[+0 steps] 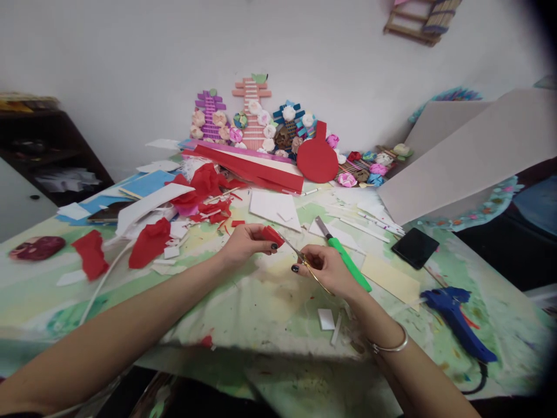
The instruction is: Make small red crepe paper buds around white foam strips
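Observation:
Between thumb and fingers, my left hand [249,241] pinches a small red piece [272,235] above the middle of the table. My right hand [325,268] is closed on a pair of small gold-handled scissors [310,267], whose blades point up and left and meet the red piece's right end. Just right of that hand lies a green utility knife [349,264]. Behind the hands rests a white board [274,209] with a small white scrap on it. Another red scrap [238,223] lies just behind my left hand.
Red crepe paper [150,242] and paper scraps crowd the left. A blue glue gun [459,322] and a black phone [415,248] lie at right. At the back stand a red round cutout [317,158] and flower-decorated stick crafts [252,116]. Large grey boards [470,151] lean at right.

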The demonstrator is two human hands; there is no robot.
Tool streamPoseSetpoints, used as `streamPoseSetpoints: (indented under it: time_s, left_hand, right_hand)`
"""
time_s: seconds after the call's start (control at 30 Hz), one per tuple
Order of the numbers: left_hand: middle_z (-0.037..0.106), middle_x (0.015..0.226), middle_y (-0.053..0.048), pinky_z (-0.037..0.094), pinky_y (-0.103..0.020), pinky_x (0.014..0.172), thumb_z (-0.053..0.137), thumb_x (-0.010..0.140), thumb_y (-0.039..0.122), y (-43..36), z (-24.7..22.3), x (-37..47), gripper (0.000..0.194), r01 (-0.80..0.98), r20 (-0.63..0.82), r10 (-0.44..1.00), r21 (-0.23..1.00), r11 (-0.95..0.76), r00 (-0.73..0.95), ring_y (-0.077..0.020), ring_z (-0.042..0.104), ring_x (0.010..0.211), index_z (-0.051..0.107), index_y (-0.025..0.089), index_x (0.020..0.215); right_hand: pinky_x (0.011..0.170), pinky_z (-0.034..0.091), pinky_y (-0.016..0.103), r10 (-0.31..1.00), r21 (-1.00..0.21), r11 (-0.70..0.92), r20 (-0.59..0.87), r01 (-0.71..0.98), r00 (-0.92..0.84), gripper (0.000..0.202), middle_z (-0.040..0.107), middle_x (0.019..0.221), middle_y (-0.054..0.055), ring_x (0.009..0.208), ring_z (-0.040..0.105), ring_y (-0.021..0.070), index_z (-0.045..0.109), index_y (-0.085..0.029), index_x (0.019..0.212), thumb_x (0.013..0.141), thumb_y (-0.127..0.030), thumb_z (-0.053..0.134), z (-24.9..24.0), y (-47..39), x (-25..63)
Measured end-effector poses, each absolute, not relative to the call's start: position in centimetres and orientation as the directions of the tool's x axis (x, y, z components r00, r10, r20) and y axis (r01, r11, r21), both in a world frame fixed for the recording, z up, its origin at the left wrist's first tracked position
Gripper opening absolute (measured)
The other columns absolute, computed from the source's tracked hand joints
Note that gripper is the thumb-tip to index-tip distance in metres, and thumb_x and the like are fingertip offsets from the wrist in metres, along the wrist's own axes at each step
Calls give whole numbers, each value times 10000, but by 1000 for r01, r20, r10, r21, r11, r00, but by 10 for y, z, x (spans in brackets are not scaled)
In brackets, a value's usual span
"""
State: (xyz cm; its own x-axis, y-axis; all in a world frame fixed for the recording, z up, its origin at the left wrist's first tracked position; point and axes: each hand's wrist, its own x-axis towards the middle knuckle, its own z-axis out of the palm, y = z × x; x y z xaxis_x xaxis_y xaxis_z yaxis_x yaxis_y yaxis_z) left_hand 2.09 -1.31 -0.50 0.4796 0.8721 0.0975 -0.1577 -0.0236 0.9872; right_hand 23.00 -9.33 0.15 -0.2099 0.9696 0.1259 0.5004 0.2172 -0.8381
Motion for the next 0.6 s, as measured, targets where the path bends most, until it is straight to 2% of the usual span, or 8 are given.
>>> streamPoseSetpoints:
  time_s: [0.27, 0.6]
  left_hand:
    - [718, 654, -26, 514, -221, 596, 777, 587, 105, -16, -2, 22, 155, -134, 102, 863, 990, -40, 496, -109, 627, 584, 739, 129, 735]
    - [717, 627, -30, 524, -221, 589, 726, 577, 52, -18, -1, 22, 148, -112, 97, 868, 993, -49, 487, -120, 640, 579, 737, 127, 705]
  right_hand:
    - [482, 253, 227, 972, -802, 221, 135, 555, -192, 301, 368, 570, -53, 538, 328, 90, 554, -167, 689, 723, -427, 702, 0, -94, 229]
    - [482, 220, 239, 963, -845, 209, 90, 492, -254, 347, 322, 564, -53, 541, 288, 95, 586, -156, 673, 727, -478, 706, 1, -95, 228]
